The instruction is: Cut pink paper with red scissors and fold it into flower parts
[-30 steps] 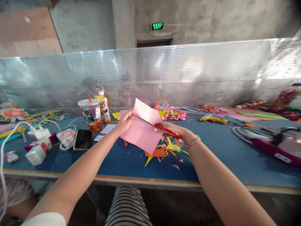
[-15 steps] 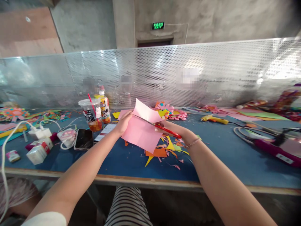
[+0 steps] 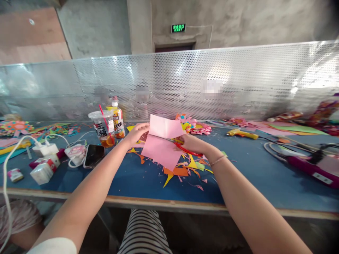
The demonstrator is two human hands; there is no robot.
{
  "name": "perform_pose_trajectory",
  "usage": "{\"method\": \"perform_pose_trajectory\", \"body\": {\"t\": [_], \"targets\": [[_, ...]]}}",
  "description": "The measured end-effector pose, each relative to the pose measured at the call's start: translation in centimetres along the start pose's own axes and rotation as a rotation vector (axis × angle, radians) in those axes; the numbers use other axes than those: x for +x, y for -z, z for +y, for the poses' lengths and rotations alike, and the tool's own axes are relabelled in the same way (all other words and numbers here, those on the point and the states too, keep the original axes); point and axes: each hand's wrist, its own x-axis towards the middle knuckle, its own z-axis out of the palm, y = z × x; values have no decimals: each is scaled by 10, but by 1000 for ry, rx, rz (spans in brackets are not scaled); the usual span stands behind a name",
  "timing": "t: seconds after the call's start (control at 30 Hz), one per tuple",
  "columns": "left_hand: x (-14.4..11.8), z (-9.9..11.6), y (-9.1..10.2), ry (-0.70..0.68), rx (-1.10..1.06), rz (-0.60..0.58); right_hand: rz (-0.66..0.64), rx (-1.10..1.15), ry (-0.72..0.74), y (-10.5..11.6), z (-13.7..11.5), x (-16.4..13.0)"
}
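A pink sheet of paper is parted by a cut line into an upper part [image 3: 166, 127] and a lower part [image 3: 160, 151]; I cannot tell whether they still join. At its left edge, my left hand [image 3: 137, 134] is closed, with fingertips pinching the paper near the cut. Red-handled scissors [image 3: 188, 151] are in my right hand [image 3: 194, 143], its fingers wrapped round the handles. Their blades lie along the cut, partly hidden by the paper. Below the sheet are orange, yellow and pink paper scraps [image 3: 176, 171] on the blue tabletop [image 3: 132, 183].
Behind my left hand stand a plastic cup [image 3: 100, 121] with a straw and a drink bottle [image 3: 118, 121]. A phone [image 3: 94, 156] and chargers [image 3: 45, 150] lie left. Right are a yellow glue gun [image 3: 241, 133] and a purple power strip [image 3: 309, 171]. Paper flowers [image 3: 198, 127] sit behind the sheet.
The cut has opened wider, and the pink paper lies lower and flatter. My left hand has shifted slightly left and the scissors have tilted a little.
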Motion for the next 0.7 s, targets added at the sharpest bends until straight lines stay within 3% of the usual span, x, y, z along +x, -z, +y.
{"method": "perform_pose_trajectory", "body": {"t": [0.2,0.37,0.7], "targets": [[6,-10,6,-232,283,156,50,-211,78,-2,1,1],[6,-12,5,-235,286,146,63,-323,52,-5,5,2],[7,-14,-1,-261,197,171,74,-328,42,-1,3,0]]}}
